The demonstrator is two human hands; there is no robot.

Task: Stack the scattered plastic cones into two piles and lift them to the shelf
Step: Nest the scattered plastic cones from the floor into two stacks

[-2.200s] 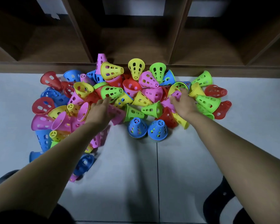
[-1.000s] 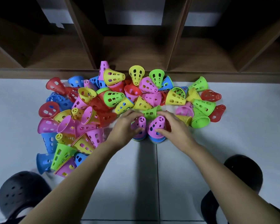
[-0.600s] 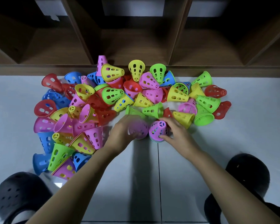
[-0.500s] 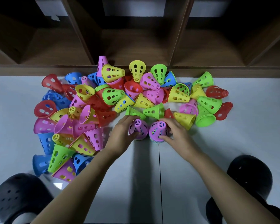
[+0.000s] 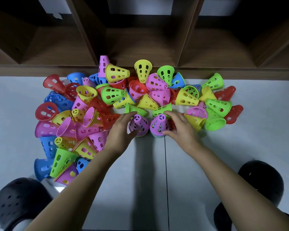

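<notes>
Within left hand (image 5: 121,130), left pile (image 5: 139,125), within right hand (image 5: 181,128), right pile (image 5: 159,126)

Perforated plastic cones (image 5: 187,98), smooth tiled floor (image 5: 240,147), wooden shelf (image 5: 140,45)

The scattered cones (image 5: 113,95) are pink, yellow, green, blue and red, each pierced with rows of holes. The left pile (image 5: 138,125) and right pile (image 5: 159,126) are topped purple-pink. The floor (image 5: 240,147) is pale grey tile, the shelf (image 5: 140,42) dark brown wood, the shoes (image 5: 18,202) black.
</notes>
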